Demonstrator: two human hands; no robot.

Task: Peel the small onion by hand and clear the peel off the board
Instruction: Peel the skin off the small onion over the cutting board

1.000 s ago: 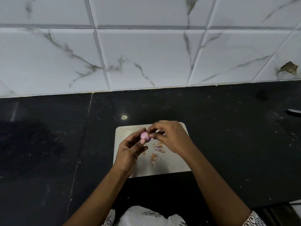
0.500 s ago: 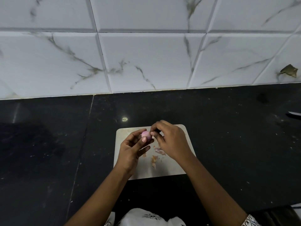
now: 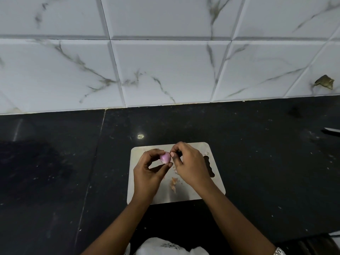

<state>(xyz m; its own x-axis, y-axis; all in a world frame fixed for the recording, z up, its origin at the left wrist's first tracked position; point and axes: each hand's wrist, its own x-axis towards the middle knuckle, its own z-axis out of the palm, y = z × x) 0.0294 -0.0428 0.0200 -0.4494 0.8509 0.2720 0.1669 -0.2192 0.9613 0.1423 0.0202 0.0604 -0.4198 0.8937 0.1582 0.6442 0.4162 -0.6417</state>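
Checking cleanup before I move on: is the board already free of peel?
No: pale peel scraps lie on the board, below the onion held between both hands.

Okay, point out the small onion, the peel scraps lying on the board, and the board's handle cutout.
small onion (image 3: 165,157), head view, on its pink peeled face.
peel scraps (image 3: 173,183), head view, on the pale curl near the board's middle.
handle cutout (image 3: 210,167), head view, on the dark slot along the board's right edge.
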